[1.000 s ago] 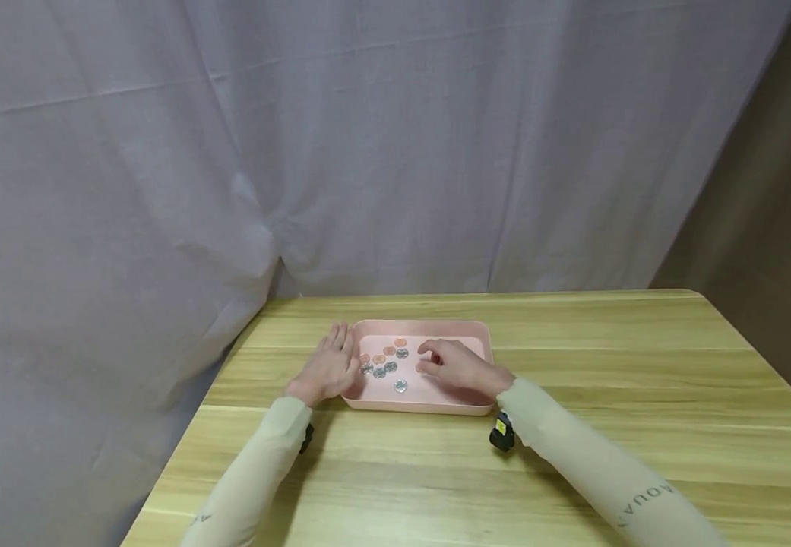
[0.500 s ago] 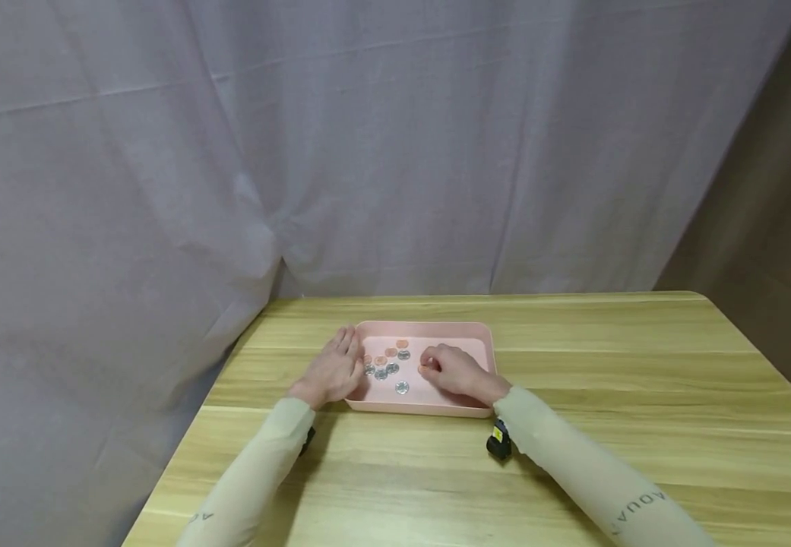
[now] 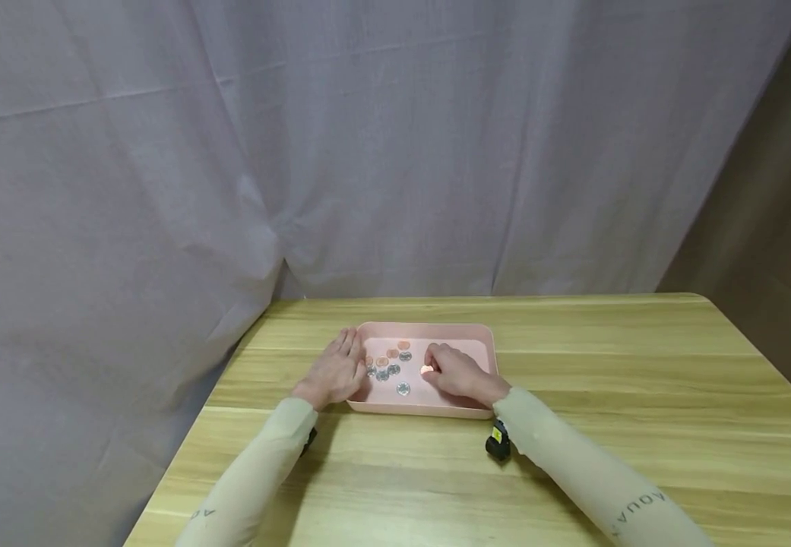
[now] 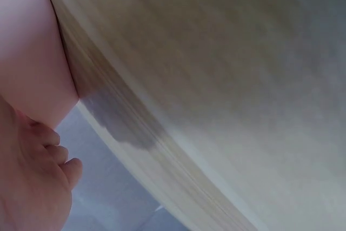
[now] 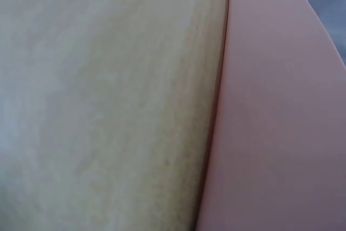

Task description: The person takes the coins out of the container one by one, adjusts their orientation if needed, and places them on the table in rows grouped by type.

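A shallow pink tray (image 3: 422, 410) stands on the wooden table. Copper-coloured and silver-coloured coins lie in its left half; one silver coin (image 3: 403, 389) is apart near the front. My right hand (image 3: 460, 374) reaches over the tray and pinches a shiny copper-coloured coin (image 3: 427, 369) between thumb and index finger. My left hand (image 3: 333, 372) rests against the tray's left side, its fingers fairly straight and pointing away. In the left wrist view, fingertips of the left hand (image 4: 35, 182) lie beside the tray wall (image 4: 32, 58). The right wrist view shows the tray's outer wall (image 5: 275, 112), with the right hand hidden.
The light wooden table (image 3: 573, 342) reaches well to the right of the tray and in front of it. A grey curtain (image 3: 381, 152) hangs behind the table and along its left side. A black wrist camera (image 3: 498, 442) hangs under the right wrist.
My right thumb and index finger have closed together on the copper-coloured coin, which now shines brighter, tilted up. The left hand has stayed at the tray's left side.
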`<move>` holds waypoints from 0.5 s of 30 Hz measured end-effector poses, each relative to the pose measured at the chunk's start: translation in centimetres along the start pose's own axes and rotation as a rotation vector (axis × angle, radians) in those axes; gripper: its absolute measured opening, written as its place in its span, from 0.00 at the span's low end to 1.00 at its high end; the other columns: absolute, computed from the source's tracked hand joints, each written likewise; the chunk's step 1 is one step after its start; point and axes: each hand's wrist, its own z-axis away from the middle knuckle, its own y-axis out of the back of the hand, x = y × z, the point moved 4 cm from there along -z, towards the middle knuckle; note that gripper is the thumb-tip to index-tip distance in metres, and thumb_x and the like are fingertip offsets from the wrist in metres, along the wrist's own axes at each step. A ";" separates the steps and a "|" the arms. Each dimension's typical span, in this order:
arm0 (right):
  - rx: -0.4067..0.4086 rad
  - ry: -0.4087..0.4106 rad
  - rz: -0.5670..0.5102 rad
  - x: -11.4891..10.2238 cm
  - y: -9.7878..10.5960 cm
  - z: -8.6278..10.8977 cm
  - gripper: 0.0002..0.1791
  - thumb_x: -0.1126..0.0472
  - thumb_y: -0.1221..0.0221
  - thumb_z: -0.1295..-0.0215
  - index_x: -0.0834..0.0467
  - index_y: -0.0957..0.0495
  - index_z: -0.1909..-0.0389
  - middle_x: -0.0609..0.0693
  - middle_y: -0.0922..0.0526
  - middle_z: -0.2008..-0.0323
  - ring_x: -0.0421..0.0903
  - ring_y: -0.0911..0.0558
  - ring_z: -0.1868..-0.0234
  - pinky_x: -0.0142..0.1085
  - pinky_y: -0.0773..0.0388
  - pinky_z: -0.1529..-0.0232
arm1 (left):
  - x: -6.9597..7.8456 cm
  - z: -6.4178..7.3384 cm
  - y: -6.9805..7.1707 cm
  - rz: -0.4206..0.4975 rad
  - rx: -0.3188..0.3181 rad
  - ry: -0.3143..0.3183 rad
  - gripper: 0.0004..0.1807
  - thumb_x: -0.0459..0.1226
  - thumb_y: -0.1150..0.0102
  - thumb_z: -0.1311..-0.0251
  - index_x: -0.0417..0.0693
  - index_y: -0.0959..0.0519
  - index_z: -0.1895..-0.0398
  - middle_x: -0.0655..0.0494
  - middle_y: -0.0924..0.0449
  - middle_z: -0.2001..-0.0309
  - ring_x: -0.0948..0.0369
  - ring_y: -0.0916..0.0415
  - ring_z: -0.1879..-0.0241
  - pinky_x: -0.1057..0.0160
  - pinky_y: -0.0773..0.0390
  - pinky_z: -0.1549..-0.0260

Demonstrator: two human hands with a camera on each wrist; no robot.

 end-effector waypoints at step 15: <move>0.004 0.042 -0.046 -0.5 2.0 0.7 0.05 0.64 0.40 0.35 0.53 0.28 0.66 0.45 0.23 0.73 0.41 0.26 0.71 0.32 0.28 0.69 | -0.1 -0.1 0.1 0.013 -0.011 0.020 0.35 0.47 0.74 0.24 0.33 0.56 0.23 0.37 0.57 0.22 0.45 0.59 0.22 0.52 0.54 0.22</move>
